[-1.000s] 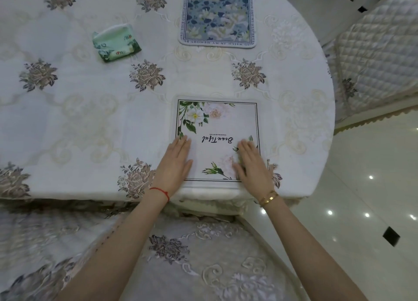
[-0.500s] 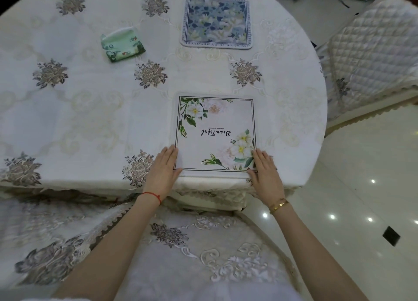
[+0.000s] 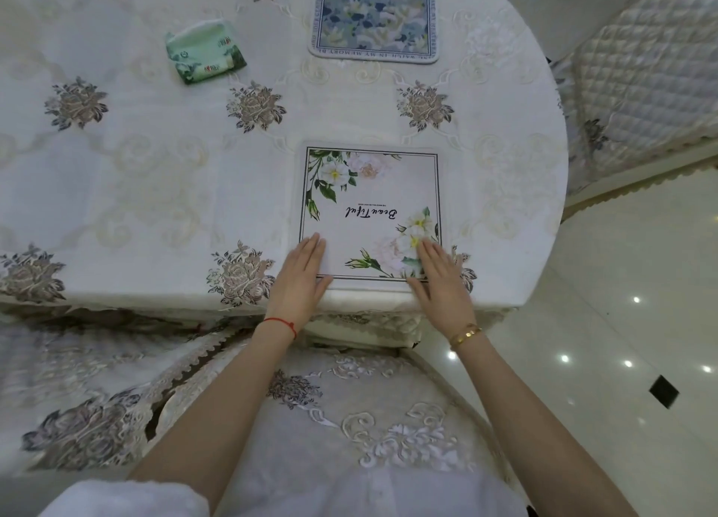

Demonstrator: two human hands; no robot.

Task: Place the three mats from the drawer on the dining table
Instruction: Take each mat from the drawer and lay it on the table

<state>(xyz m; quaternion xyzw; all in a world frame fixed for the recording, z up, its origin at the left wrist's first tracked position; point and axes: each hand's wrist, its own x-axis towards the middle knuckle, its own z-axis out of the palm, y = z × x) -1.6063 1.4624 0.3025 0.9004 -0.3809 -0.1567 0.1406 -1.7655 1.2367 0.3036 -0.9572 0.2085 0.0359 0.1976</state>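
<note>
Two down I reckon: square white floral mat (image 3: 371, 213) lies at the near edge of the round lace-clothed dining table (image 3: 116, 190), blue floral mat (image 3: 375, 13) beyond it. Left hand (image 3: 303, 279) and right hand (image 3: 441, 279) press flat on the white mat's near corners, fingers straight. Third mat not visible.

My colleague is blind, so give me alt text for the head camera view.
Both hands, left hand and right hand, press flat on a white floral mat at the near edge of the dining table. A blue floral mat and a green tissue pack lie farther back.
</note>
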